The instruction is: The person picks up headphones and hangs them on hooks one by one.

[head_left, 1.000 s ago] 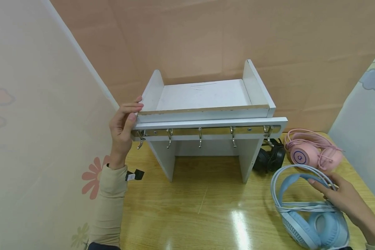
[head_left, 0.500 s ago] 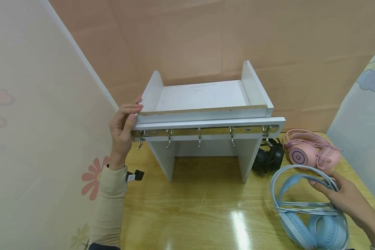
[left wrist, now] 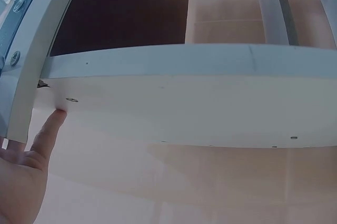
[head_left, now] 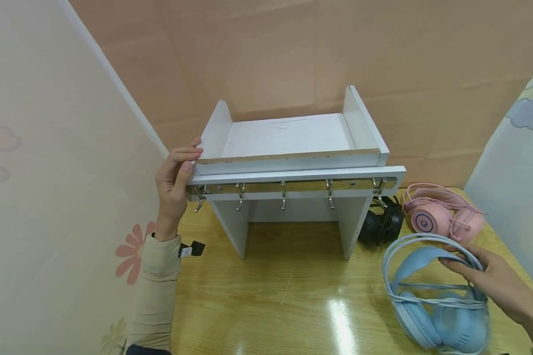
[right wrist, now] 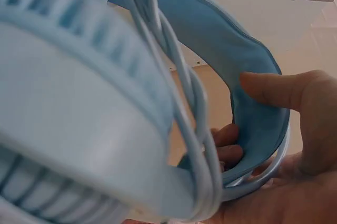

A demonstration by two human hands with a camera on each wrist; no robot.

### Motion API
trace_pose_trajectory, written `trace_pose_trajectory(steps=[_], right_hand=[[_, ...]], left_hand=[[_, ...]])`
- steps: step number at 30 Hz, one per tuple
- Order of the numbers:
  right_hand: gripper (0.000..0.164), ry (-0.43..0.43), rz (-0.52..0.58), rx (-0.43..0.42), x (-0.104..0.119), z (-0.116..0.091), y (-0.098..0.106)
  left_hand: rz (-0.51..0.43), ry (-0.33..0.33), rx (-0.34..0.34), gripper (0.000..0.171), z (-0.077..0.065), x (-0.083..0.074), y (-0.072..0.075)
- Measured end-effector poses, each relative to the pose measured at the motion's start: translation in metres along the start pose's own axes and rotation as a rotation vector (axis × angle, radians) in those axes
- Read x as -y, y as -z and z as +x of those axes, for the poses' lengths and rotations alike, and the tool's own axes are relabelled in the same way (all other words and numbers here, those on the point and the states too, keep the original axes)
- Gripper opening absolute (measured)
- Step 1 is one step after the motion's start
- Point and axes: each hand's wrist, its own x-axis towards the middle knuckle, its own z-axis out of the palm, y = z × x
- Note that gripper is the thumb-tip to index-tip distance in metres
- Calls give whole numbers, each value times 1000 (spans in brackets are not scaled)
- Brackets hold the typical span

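Observation:
A white wooden shelf point(head_left: 288, 135) with a front board of metal hooks point(head_left: 284, 195) stands on the table. My left hand point(head_left: 173, 187) holds its left end, thumb on the hook board and fingers up on the side panel; in the left wrist view a fingertip of this hand point(left wrist: 21, 182) touches the white panel point(left wrist: 184, 105). At the lower right my right hand point(head_left: 493, 276) grips light-blue headphones point(head_left: 464, 328) by the headband, ear cups hanging downward. A cable is wound across them. In the right wrist view, thumb and fingers wrap the padded headband point(right wrist: 258, 113).
Black headphones point(head_left: 384, 224) lie against the shelf's right leg, with pink headphones point(head_left: 433, 217) and their coiled cable beside them. A small black tag point(head_left: 197, 248) shows near my left sleeve. Walls point(head_left: 71, 148) stand on both sides and behind the wooden table point(head_left: 266, 305).
The light-blue headphones have swung slightly in my right hand, their ear cups shifting a little to the left. My left hand keeps its place on the shelf.

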Motion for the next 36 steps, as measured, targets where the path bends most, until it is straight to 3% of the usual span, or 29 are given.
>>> trace_pose_trajectory(steps=[2, 5, 7, 9, 11, 13, 20, 28, 33, 36], right_hand=[[64, 9, 26, -4, 0, -2, 1], [33, 25, 70, -27, -1, -3, 1], [25, 19, 72, -35, 0, -4, 1], [30, 7, 56, -39, 1, -3, 0], [53, -10, 20, -33, 2, -2, 0], [63, -11, -7, -44, 4, -2, -1], [50, -9, -50, -64, 13, -8, -5], [43, 92, -58, -157, 23, -15, -14], [19, 135, -20, -215, 25, -19, -20], [23, 152, -26, -242, 25, -21, -23]], left_hand=[[-6, -3, -3, 26, 0, 0, 0], [-18, -4, -5, 26, 1, 0, 0], [-23, -3, -4, 25, 1, 0, 0], [-26, -1, -3, 25, 0, 0, 0], [-28, 0, -2, 25, 0, 0, 0], [-29, -1, -3, 25, 0, 0, 0], [-23, -2, -3, 25, 0, 0, 0], [-17, -4, -4, 25, 1, -1, 0], [-17, -1, -5, 24, 1, -2, 0], [-15, 1, -3, 24, 0, -1, 0]])
